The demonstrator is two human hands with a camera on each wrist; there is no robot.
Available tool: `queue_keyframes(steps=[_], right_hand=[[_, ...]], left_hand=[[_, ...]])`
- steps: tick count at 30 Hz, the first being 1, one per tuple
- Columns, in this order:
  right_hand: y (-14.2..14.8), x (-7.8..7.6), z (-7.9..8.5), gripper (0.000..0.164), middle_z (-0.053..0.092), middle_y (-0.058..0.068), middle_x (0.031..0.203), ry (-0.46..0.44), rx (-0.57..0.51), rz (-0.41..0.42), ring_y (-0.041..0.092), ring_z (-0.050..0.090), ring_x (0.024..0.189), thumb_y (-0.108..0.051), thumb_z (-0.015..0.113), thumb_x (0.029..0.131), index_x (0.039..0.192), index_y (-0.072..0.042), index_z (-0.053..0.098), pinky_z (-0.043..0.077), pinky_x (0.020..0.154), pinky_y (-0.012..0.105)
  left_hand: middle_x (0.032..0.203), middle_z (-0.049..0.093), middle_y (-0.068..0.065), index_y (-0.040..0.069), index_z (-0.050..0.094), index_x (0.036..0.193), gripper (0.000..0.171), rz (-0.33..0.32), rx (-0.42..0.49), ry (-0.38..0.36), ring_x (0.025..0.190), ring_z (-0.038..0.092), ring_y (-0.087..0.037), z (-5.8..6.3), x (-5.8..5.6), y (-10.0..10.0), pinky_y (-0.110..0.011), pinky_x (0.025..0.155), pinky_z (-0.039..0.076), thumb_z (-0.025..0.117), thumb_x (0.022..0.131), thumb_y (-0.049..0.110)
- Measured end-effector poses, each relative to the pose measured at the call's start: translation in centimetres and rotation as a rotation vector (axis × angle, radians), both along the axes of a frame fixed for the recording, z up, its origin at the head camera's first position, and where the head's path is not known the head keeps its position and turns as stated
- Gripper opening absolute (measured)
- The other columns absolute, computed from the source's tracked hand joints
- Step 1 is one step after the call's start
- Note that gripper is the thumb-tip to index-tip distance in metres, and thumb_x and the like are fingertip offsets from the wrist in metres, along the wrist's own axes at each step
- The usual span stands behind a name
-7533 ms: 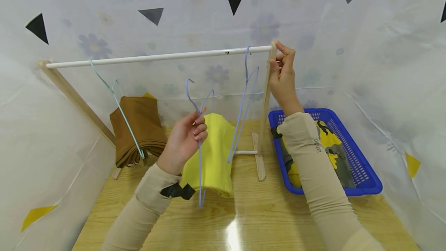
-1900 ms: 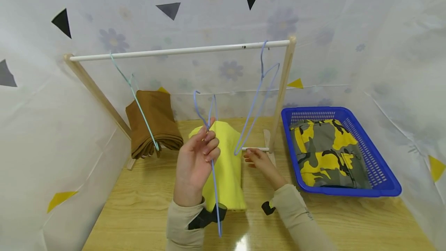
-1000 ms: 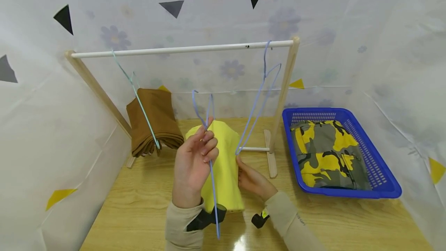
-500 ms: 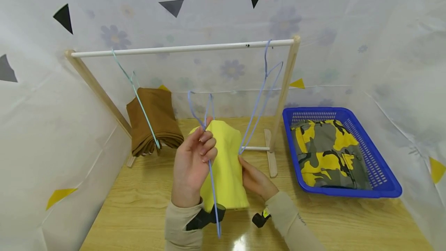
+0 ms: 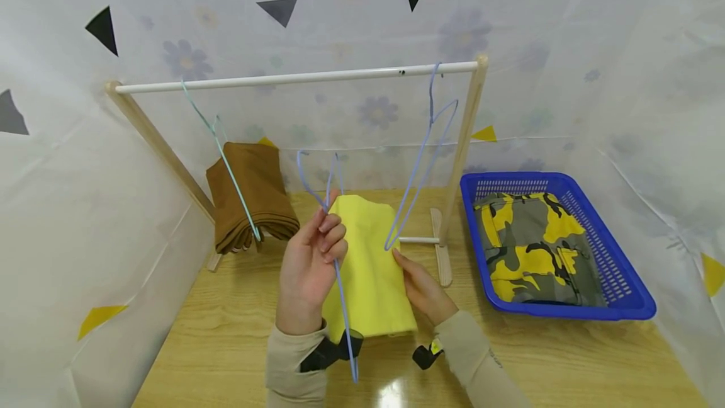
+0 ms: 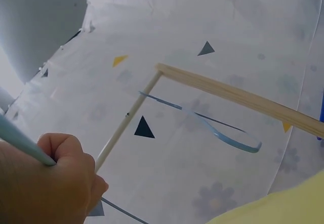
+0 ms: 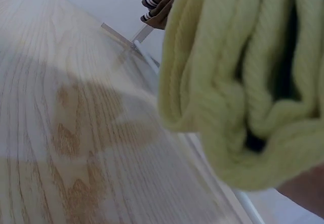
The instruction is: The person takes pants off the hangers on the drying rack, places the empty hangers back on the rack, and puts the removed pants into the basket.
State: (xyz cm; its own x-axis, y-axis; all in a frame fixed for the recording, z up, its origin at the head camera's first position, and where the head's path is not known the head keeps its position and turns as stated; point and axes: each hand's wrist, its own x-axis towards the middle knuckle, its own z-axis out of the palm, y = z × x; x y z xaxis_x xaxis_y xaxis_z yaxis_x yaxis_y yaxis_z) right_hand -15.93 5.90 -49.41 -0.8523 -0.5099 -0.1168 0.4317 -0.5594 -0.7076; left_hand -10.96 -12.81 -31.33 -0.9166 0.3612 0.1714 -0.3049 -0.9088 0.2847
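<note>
My left hand (image 5: 311, 263) pinches a light-blue wire hanger (image 5: 342, 298) just below its hook, in front of the rack. A folded yellow garment (image 5: 370, 269) hangs draped over this hanger. My right hand (image 5: 425, 288) holds the garment's right edge, thumb on the front face and fingers behind it. In the right wrist view the thick folded layers of the yellow garment (image 6: 283, 204) show, as the garment (image 7: 228, 82) fills the right side there. The left wrist view has my left hand (image 6: 61, 178) closed around the hanger wire.
A white rod (image 5: 283, 79) tops the wooden rack. Brown folded trousers (image 5: 252, 194) hang at left on a mint hanger (image 5: 198, 107). A bare blue hanger (image 5: 419, 175) hangs near the right post. A blue basket (image 5: 625, 294) with camouflage clothing (image 5: 532, 244) stands at right on the table (image 5: 226, 351).
My right hand has come down from the rack's right post to the yellow garment's right edge. Lately the garment has swung right and faces me more; the hanger's hook has shifted left.
</note>
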Motion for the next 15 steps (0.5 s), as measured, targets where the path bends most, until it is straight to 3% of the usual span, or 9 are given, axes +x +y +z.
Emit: queue_keyframes(steps=[7, 15], right_hand=[[0.4, 0.4, 1.5, 0.024, 0.057, -0.004, 0.1, 0.028, 0.058, -0.044, 0.009, 0.054, 0.093, -0.027, 0.037, 0.096, 0.109, -0.013, 0.051, 0.043, 0.082, 0.025], [0.8, 0.5, 2.8, 0.024, 0.06, -0.002, 0.096, -0.015, 0.01, -0.075, 0.011, 0.057, 0.089, -0.028, 0.039, 0.095, 0.107, -0.013, 0.053, 0.045, 0.079, 0.026]], left_hand=[[0.071, 0.03, 0.001, 0.011, 0.019, 0.14, 0.043, -0.023, 0.015, 0.019, 0.055, 0.016, -0.008, -0.4, 0.1, -0.4, -0.019, 0.046, 0.02, 0.023, 0.099, 0.021], [0.071, 0.026, 0.002, 0.01, 0.022, 0.138, 0.041, -0.035, 0.025, 0.035, 0.054, 0.015, -0.008, -0.7, -0.1, -0.5, -0.019, 0.046, 0.018, 0.028, 0.098, 0.02]])
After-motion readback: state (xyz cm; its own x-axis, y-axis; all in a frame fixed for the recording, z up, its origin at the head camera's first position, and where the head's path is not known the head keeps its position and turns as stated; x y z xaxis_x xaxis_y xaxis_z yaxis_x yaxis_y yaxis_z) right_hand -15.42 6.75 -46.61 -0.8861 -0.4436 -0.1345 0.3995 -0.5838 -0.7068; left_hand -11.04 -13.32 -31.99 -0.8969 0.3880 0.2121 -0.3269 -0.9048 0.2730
